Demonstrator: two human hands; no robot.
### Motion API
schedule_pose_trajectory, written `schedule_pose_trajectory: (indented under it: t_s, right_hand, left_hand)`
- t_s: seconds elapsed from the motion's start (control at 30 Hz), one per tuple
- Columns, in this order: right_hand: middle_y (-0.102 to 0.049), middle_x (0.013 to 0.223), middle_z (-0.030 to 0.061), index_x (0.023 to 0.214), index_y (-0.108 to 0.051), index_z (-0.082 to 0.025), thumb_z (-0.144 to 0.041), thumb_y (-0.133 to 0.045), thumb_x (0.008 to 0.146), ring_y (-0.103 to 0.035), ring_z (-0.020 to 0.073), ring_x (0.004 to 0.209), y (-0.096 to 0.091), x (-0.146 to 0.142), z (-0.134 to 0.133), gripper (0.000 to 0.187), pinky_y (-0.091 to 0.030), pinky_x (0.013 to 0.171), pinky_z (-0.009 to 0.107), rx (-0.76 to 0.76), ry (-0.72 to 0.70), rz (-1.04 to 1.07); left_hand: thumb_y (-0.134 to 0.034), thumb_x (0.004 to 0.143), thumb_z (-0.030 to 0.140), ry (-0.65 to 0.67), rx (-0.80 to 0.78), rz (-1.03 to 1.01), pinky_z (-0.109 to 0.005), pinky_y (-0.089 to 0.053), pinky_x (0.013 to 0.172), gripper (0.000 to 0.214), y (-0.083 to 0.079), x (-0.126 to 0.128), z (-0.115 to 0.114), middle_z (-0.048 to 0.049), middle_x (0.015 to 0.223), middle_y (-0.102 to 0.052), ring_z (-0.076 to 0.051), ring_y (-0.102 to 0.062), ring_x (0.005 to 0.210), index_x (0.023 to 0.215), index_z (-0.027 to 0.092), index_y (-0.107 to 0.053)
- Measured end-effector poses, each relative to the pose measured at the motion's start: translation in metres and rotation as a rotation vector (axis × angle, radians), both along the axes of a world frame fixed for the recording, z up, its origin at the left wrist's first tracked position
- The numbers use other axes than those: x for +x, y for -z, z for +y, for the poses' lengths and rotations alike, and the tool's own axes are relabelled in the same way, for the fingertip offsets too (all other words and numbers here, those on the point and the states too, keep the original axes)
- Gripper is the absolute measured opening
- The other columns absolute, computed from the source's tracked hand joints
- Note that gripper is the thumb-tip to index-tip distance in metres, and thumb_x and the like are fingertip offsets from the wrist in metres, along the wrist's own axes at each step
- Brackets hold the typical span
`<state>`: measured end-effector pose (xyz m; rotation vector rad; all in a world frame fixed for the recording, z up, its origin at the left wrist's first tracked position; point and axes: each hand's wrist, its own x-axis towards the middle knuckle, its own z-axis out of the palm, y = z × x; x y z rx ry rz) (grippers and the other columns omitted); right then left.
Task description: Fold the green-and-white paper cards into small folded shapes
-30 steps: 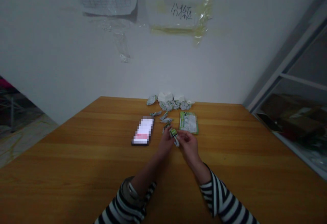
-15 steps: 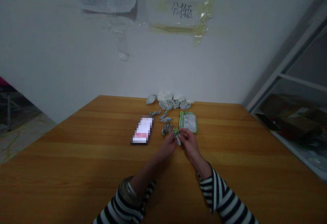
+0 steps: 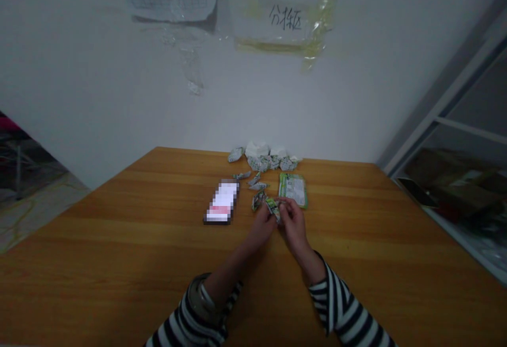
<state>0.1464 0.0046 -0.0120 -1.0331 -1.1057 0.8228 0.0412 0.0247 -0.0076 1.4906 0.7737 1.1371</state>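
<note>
My left hand point(image 3: 261, 229) and my right hand point(image 3: 291, 221) meet over the middle of the wooden table point(image 3: 119, 252). Between their fingertips is a small green-and-white candy wrapper point(image 3: 273, 208), pinched by both hands. Just left of it lies a crumpled wrapper point(image 3: 257, 200). A flat green-edged packet point(image 3: 293, 190) sits just beyond my right hand. Farther back, a heap of crumpled wrappers and white pieces point(image 3: 265, 159) lies near the far table edge, with a few loose wrappers point(image 3: 253, 180) in front of it.
A phone point(image 3: 221, 202) with a pixelated screen lies left of my hands. The table's far edge meets a white wall bearing a taped paper sign point(image 3: 283, 19). A metal-framed shelf unit point(image 3: 447, 146) holding dark objects stands at the right.
My hands have drawn closer together around the wrapper, which now sits more upright between my fingertips. The view has shifted slightly.
</note>
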Motion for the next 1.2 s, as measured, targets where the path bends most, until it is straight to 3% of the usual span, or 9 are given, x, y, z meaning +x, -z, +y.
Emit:
schedule_pose_trajectory:
  t_s: [0.1, 0.23, 0.33, 0.47, 0.57, 0.7, 0.83, 1.03, 1.2]
  right_hand:
    - [-0.068, 0.093, 0.0054, 0.100, -0.061, -0.021, -0.039, -0.057, 0.084, -0.062, 0.0185, 0.077, 0.000, -0.002, 0.000, 0.024, -0.048, 0.063, 0.027, -0.012, -0.033, -0.002]
    - [-0.061, 0.077, 0.0010, 0.082, -0.056, -0.021, -0.040, -0.056, 0.084, -0.056, 0.0162, 0.068, 0.001, 0.000, 0.000, 0.020, -0.044, 0.059, 0.026, -0.005, 0.048, -0.068]
    - [-0.051, 0.069, -0.0021, 0.072, -0.050, -0.021, -0.036, -0.063, 0.080, -0.050, 0.0152, 0.065, -0.004, 0.009, 0.000, 0.022, -0.041, 0.060, 0.025, 0.039, 0.062, -0.332]
    - [-0.050, 0.073, 0.0005, 0.067, -0.050, -0.021, -0.032, -0.053, 0.089, -0.048, 0.0169, 0.071, -0.018, 0.023, -0.003, 0.024, -0.038, 0.065, 0.028, 0.142, -0.085, -0.726]
    - [-0.052, 0.075, 0.0018, 0.070, -0.053, -0.021, -0.029, -0.048, 0.091, -0.049, 0.0181, 0.073, -0.025, 0.027, -0.006, 0.024, -0.037, 0.067, 0.029, 0.160, -0.112, -0.886]
    - [-0.056, 0.080, 0.0025, 0.075, -0.056, -0.022, -0.027, -0.052, 0.089, -0.050, 0.0193, 0.076, -0.027, 0.029, -0.008, 0.016, -0.035, 0.072, 0.031, 0.157, -0.085, -0.992]
    - [-0.053, 0.079, 0.0020, 0.070, -0.057, -0.021, -0.025, -0.052, 0.090, -0.050, 0.0187, 0.077, -0.019, 0.031, -0.002, 0.021, -0.036, 0.072, 0.030, 0.165, -0.191, -0.918]
    - [-0.048, 0.078, 0.0009, 0.060, -0.055, -0.018, -0.037, -0.057, 0.086, -0.049, 0.0166, 0.074, -0.011, 0.033, 0.005, 0.032, -0.040, 0.064, 0.026, 0.130, -0.363, -0.510]
    - [-0.044, 0.064, -0.0048, 0.065, -0.050, -0.021, -0.037, -0.067, 0.074, -0.045, 0.0135, 0.061, -0.004, 0.029, 0.011, 0.026, -0.038, 0.057, 0.024, 0.008, -0.260, -0.288]
  left_hand:
    - [-0.052, 0.081, 0.016, -0.035, 0.015, 0.008, -0.039, -0.042, 0.098, 0.029, 0.002, -0.001, 0.001, -0.0088, 0.111, -0.063, -0.022, -0.057, 0.108, 0.110, 0.016, -0.055]
    - [-0.054, 0.080, 0.017, -0.047, -0.020, -0.010, -0.039, -0.041, 0.099, 0.030, 0.005, -0.001, 0.002, -0.0082, 0.110, -0.064, -0.022, -0.056, 0.110, 0.110, 0.017, -0.054]
    - [-0.055, 0.079, 0.020, -0.022, -0.085, -0.035, -0.037, -0.047, 0.090, 0.026, 0.005, -0.003, 0.005, -0.0068, 0.103, -0.065, -0.022, -0.059, 0.100, 0.105, 0.018, -0.054]
    - [-0.058, 0.076, 0.020, 0.109, -0.151, 0.033, -0.032, -0.050, 0.077, 0.021, 0.000, -0.012, 0.007, -0.0055, 0.094, -0.065, -0.020, -0.060, 0.088, 0.097, 0.016, -0.057]
    - [-0.059, 0.076, 0.023, 0.237, -0.242, 0.049, -0.028, -0.049, 0.067, 0.021, -0.007, -0.018, 0.004, -0.0034, 0.088, -0.064, -0.017, -0.059, 0.078, 0.096, 0.016, -0.059]
    - [-0.065, 0.071, 0.021, 0.300, -0.324, 0.014, -0.025, -0.048, 0.066, 0.023, -0.014, -0.021, 0.000, -0.0011, 0.084, -0.064, -0.016, -0.059, 0.076, 0.094, 0.018, -0.062]
    - [-0.071, 0.066, 0.020, 0.397, -0.369, -0.020, -0.024, -0.047, 0.064, 0.029, -0.016, -0.023, -0.001, -0.0003, 0.079, -0.065, -0.014, -0.058, 0.071, 0.095, 0.018, -0.065]
    - [-0.072, 0.070, 0.031, 0.445, -0.360, 0.057, -0.024, -0.047, 0.064, 0.033, -0.028, -0.032, -0.001, -0.0023, 0.082, -0.065, -0.014, -0.058, 0.070, 0.100, 0.018, -0.066]
    - [-0.056, 0.083, 0.037, 0.361, -0.251, 0.103, -0.027, -0.048, 0.064, 0.028, -0.022, -0.026, 0.002, -0.0030, 0.078, -0.065, -0.016, -0.059, 0.066, 0.101, 0.016, -0.064]
